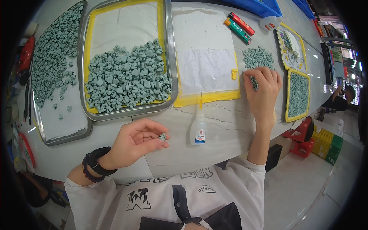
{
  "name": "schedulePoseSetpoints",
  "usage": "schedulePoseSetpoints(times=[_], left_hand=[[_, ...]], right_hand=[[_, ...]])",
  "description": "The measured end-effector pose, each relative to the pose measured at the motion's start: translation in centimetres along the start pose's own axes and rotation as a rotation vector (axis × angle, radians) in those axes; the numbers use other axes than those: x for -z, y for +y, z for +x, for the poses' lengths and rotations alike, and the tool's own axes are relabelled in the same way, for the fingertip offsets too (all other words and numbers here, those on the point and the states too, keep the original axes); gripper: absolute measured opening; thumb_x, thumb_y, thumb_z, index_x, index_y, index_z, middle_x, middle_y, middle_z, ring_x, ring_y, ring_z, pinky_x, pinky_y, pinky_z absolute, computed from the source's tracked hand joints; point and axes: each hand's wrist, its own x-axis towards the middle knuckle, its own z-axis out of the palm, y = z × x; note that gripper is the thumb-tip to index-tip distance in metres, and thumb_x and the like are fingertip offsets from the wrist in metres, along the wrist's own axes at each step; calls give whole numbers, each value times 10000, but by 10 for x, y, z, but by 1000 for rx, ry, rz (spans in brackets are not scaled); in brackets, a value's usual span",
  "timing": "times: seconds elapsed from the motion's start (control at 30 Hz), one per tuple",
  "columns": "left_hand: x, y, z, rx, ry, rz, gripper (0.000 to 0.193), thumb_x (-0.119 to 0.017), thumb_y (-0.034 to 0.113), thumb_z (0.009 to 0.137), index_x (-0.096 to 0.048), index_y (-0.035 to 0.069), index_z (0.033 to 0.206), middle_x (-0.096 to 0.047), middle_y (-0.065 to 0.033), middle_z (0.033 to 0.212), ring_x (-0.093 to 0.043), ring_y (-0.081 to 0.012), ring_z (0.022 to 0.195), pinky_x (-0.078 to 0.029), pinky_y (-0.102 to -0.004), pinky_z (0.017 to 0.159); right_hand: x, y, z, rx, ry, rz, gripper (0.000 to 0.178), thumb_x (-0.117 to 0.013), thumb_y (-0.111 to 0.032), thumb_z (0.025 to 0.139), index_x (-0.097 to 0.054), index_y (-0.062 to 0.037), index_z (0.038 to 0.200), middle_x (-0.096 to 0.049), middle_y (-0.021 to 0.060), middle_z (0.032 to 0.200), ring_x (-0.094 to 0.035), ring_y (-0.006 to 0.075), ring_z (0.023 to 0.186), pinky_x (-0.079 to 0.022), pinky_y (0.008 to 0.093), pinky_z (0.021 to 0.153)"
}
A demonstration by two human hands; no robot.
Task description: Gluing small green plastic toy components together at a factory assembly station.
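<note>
A small grey-green molded piece (163,136) is pinched between the thumb and fingertips of my left hand (132,143), just above the table. My right hand (264,92) reaches over the near side of a loose pile of tiny grey-green pieces (258,57). Its thumb and index finger curl together there; whatever lies between the tips is too small to make out. Between my hands a clear glue bottle (198,128) with a thin yellow nozzle stands on the table.
Left is a metal tray (173,57) of larger grey-green pieces, with another piece-filled tray (61,134) beyond it. A yellow-taped white sheet (207,71) lies mid-table. Red and green lighters (241,23), a small white bottle (269,23) and yellow-edged trays (298,96) sit right.
</note>
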Motion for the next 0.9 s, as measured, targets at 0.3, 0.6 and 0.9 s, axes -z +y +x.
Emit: schedulePoseSetpoints(times=[0.3, 0.6, 0.9], left_hand=[[2, -3, -1, -8, 1, -27, 251, -529, -37, 851, -507, -33, 1100, -597, -154, 1036, -632, -193, 898, -516, -287, 779], [6, 0, 1, 18, -31, -80, 262, -548, -29, 850, -507, -35, 1109, -601, -152, 1045, -636, -194, 896, -519, -287, 776], [6, -2, -1, 33, -35, -121, 282, -563, -42, 845, -524, -44, 1124, -600, -132, 1056, -631, -190, 923, -520, -286, 798]], right_hand=[[-2, 4, -2, 85, 35, -16, 102, -672, -30, 725, -614, -74, 797, -582, 17, 830, -535, 204, 827, -332, 365, 921], [30, -65, -19, 106, 84, 430, 204, -686, -2, 621, -624, -102, 788, -564, 3, 782, -546, 190, 760, -308, 437, 987], [23, -131, -40, 264, -197, 742, 256, -708, -4, 555, -634, -119, 771, -556, -4, 783, -532, 200, 782, -282, 455, 1014]])
